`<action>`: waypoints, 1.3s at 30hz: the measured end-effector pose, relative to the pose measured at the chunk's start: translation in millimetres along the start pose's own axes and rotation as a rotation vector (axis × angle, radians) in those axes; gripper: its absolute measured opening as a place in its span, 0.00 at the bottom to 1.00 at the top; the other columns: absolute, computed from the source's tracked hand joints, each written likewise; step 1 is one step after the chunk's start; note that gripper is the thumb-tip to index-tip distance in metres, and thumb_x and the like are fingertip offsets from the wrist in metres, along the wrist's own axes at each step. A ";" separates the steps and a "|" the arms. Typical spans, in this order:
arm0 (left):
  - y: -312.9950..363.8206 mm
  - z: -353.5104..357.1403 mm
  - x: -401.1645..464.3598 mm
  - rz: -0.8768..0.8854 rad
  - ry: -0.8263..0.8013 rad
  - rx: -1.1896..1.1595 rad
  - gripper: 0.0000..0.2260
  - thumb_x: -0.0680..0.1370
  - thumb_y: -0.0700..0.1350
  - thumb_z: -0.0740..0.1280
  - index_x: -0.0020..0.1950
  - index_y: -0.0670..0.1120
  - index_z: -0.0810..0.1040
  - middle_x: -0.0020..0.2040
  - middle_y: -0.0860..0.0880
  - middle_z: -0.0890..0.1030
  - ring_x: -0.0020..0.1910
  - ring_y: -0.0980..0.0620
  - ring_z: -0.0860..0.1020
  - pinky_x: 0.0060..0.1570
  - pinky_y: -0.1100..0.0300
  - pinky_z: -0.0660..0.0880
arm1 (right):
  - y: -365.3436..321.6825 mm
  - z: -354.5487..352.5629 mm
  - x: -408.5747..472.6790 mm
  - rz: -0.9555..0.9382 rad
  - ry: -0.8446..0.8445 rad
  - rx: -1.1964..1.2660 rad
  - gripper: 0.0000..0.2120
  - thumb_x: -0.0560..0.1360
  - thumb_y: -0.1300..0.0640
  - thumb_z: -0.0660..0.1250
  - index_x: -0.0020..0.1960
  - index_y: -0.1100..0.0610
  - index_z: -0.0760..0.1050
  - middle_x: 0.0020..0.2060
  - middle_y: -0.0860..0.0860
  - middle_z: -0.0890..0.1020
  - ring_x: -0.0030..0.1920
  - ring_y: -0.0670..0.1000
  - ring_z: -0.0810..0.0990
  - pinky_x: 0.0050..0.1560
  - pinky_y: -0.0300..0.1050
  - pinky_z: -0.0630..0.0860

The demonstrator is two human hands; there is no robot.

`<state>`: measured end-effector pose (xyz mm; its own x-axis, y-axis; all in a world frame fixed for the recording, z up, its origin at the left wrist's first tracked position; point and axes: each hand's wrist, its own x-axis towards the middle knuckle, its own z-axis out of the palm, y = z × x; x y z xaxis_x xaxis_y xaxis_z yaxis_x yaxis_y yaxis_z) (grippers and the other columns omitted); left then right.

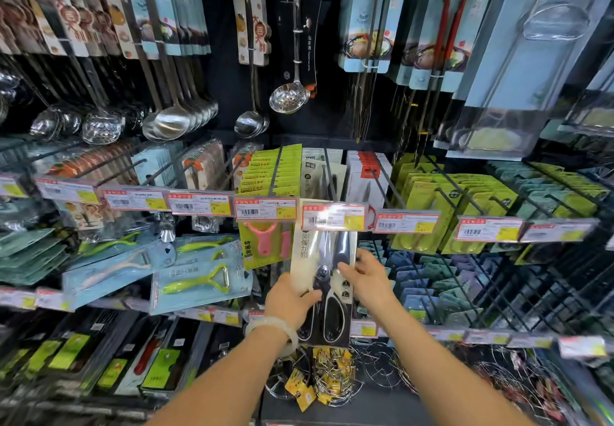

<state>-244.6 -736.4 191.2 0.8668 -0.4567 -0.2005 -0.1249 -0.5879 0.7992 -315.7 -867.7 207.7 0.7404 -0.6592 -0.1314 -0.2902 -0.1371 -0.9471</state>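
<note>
Two bare forearms reach up from the bottom edge, the left one wearing a pale, milky bangle (275, 327) at the wrist. Between them, in front of the hooks of a shop shelf, a long cream card pack of black-handled kitchen scissors (327, 259) stands nearly upright, its top tucked behind a clear plastic price label (334, 218). The left hand (289, 302) grips the pack's lower left edge, with the thumb curled over the front beside the scissor handles and the fingers hidden behind the card. The right hand (368, 279) holds the right edge a little higher, its thumb laid across the front near the pivot; the other fingers rest along the edge, and how far they wrap behind cannot be told. Just left of the pack hang a pink peeler on a green card (262, 239) and a lime-green peeler in a blue blister pack (199, 279). Below the hands lie round wire racks with yellow tags (332, 375). Steel ladles (172, 120) hang well above.
</note>
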 end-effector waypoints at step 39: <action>-315.1 -383.0 -166.3 -0.798 0.450 0.625 0.31 0.78 0.47 0.62 0.76 0.45 0.52 0.75 0.42 0.58 0.75 0.42 0.55 0.72 0.46 0.57 | -129.6 518.7 -177.6 -0.902 -1.046 -1.062 0.23 0.76 0.53 0.64 0.69 0.56 0.62 0.66 0.57 0.67 0.66 0.60 0.67 0.63 0.52 0.69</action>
<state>-164.5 -219.5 189.6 0.8873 0.4129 -0.2053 0.4358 -0.8965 0.0804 -95.1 -349.4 201.8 0.8020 0.5475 -0.2388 0.4784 -0.8282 -0.2921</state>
